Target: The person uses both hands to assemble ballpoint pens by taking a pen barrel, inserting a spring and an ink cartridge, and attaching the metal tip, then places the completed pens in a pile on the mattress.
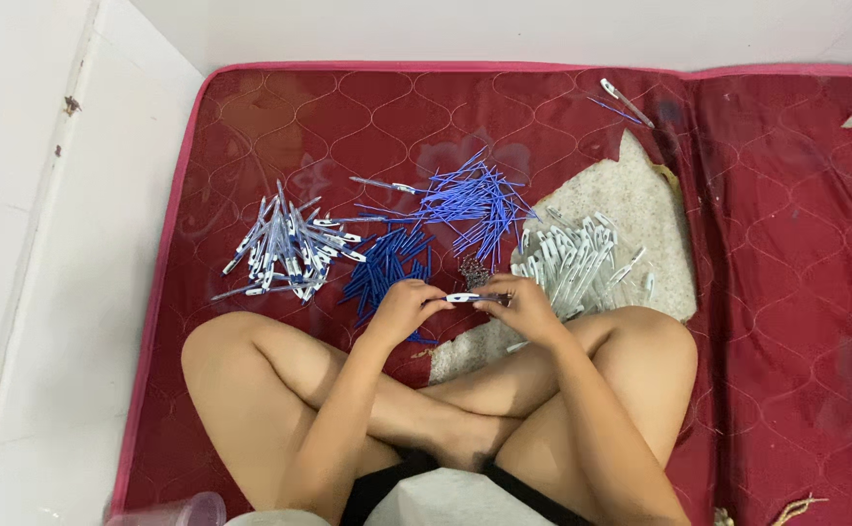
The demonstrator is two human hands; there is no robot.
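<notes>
Crossed legs [426, 409] nearest, w/ left hand [402, 310] & right hand [528, 307] pinching one pen [470, 298] at both ends, centre. Left to right beyond: finished pens [285, 248], blue refills [465, 200], white barrels [572, 263], sorted within reach on red mat [786, 244].

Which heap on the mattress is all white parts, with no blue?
The white heap beside the right hand, on the worn pale patch; the other heaps contain blue.

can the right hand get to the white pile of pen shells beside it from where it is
Probably yes. The right hand sits just beside the white pile with nothing between them, but its grip shares a pen piece with the left hand.
</notes>
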